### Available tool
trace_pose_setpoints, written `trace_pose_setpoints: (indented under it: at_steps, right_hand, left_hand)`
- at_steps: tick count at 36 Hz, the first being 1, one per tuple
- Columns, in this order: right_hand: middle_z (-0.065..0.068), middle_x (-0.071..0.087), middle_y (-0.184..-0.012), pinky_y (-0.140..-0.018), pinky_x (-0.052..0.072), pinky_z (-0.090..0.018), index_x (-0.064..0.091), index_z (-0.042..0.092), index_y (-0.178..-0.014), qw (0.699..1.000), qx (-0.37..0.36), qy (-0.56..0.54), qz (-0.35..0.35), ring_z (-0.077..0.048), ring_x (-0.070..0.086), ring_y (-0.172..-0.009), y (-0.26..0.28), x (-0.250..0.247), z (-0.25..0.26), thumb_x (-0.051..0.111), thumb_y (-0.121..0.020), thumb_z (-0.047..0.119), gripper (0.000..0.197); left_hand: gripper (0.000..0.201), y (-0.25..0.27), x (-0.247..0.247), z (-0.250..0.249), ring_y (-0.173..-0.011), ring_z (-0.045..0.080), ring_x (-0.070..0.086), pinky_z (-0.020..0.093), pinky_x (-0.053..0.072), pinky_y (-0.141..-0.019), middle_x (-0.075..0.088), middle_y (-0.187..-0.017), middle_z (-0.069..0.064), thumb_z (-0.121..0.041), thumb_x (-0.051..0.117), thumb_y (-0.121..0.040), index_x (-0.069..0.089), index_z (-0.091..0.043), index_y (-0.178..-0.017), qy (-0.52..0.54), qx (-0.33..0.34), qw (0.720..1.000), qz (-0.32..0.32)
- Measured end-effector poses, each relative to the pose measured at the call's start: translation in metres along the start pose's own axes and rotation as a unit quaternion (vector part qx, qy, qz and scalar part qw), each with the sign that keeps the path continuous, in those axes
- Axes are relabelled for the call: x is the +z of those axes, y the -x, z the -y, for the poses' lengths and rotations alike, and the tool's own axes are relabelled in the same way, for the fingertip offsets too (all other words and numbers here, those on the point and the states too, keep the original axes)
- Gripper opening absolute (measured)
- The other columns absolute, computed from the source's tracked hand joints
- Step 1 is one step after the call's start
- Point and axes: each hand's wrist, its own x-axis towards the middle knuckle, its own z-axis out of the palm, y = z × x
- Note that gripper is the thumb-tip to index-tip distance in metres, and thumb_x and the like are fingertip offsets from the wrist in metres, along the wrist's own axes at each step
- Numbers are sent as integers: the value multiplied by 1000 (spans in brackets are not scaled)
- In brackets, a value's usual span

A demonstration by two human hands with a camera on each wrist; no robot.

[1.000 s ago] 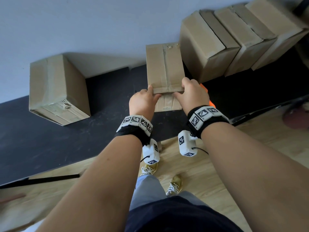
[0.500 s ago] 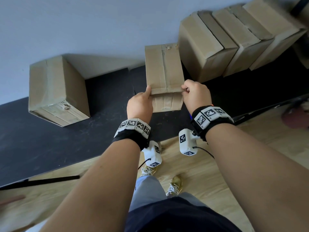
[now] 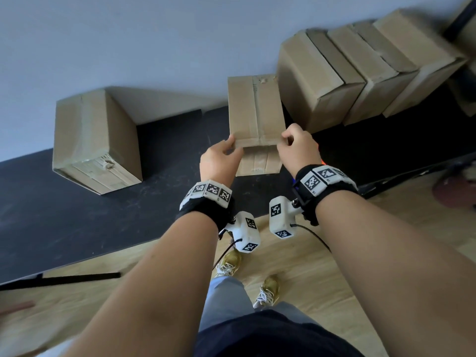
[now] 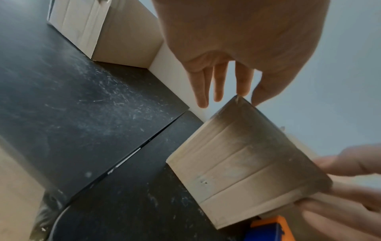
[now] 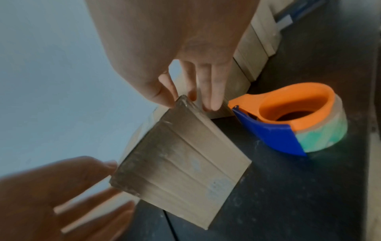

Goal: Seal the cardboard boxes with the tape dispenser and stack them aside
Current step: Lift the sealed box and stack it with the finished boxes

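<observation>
On the black bench (image 3: 77, 222), my left hand (image 3: 219, 161) and right hand (image 3: 296, 148) pinch the near top corners of the cardboard box (image 3: 255, 112). It looks light and stiff; I'd grip its corners, where the board resists crushing.

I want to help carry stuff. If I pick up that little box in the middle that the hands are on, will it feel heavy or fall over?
Probably light: the small cardboard box is handled at its near top corners by fingertips only. It stands tall and narrow on the black table, so a push near the top could tip it. Cardboard should feel stiff.
</observation>
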Motion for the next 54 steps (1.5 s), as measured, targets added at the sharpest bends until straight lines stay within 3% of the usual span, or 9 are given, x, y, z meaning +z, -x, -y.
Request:
trace_pose_setpoints:
  at_steps: [3, 9, 16, 23, 29, 33, 38, 41, 54]
  right_hand:
    - [-2, 61, -110, -72, 40, -27, 58, 16, -113, 999, 16, -48, 7, -18, 55, -91, 2, -2, 5, 50, -98, 21, 18]
    - [-1, 64, -107, -74, 38, -25, 57, 14, -113, 997, 7, -64, -33, -20, 59, -96, 7, -6, 28, 54, -96, 18, 18]
    - [-3, 66, -121, -89, 40, -25, 58, 12, -128, 997, -5, -72, -19, -21, 59, -114, 10, 8, 79, 57, -95, 19, 34]
    - [-4, 70, -116, -85, 42, -22, 68, 12, -121, 996, -55, -57, 31, -22, 63, -109, 19, 56, 134, 57, -95, 20, 29]
    - [-6, 71, -113, -85, 46, -28, 70, 12, -117, 995, -58, -40, 66, -26, 63, -107, 22, 104, 170, 57, -94, 17, 27]
    - [-5, 72, -108, -74, 41, -23, 73, 15, -110, 993, -47, -20, 104, -26, 64, -101, 18, 134, 181, 58, -92, 20, 24]
    - [-5, 71, -112, -78, 46, -27, 71, 20, -112, 989, -55, -16, 138, -26, 63, -104, 14, 155, 195, 57, -94, 22, 23]
    - [-5, 66, -124, -90, 47, -29, 64, 20, -127, 987, -56, -26, 148, -24, 61, -113, 11, 165, 205, 56, -95, 24, 33]
    - [-4, 67, -122, -88, 44, -25, 61, 19, -132, 981, -71, -33, 178, -22, 61, -113, 9, 191, 230, 61, -91, 18, 41]
  left_hand:
    - [37, -1, -5, -3, -70, -11, 57, 3, 41, -63, 68, -112, -15, -39, 59, -89, 63, -32, -125, 12, 5, 1000, 3]
    - [30, -3, -20, -6, -96, 8, 66, 19, 49, -83, 72, -104, -8, -28, 60, -88, 69, -24, -117, 2, 18, 999, -45]
    - [23, -3, -65, 1, -57, -8, 51, 2, 31, -49, 58, -59, -21, -29, 52, -89, 68, -34, -106, -34, 33, 993, -108]
    - [27, -14, -128, 31, -74, 14, 61, 25, 43, -63, 70, -81, -11, -33, 47, -90, 67, -32, -108, -133, 29, 977, -166]
    - [20, -27, -169, 67, -77, 26, 54, 29, 37, -63, 55, -66, -1, -24, 45, -88, 59, -17, -76, -268, 51, 947, -168]
    - [26, -41, -188, 88, -105, 28, 50, 36, 34, -88, 64, -102, 3, -22, 50, -86, 72, -17, -99, -368, 83, 914, -146]
    - [37, -62, -207, 103, -139, 27, 28, 44, 18, -115, 40, -146, 6, -28, 41, -96, 57, -23, -128, -374, 75, 920, -92]
    - [37, -72, -217, 116, -136, 26, 30, 44, 22, -114, 40, -144, 4, -32, 36, -97, 50, -23, -130, -368, 56, 926, -61]
    - [35, -82, -245, 137, -124, 26, 42, 39, 31, -105, 48, -135, 5, -30, 37, -99, 52, -20, -128, -370, 40, 921, -115]
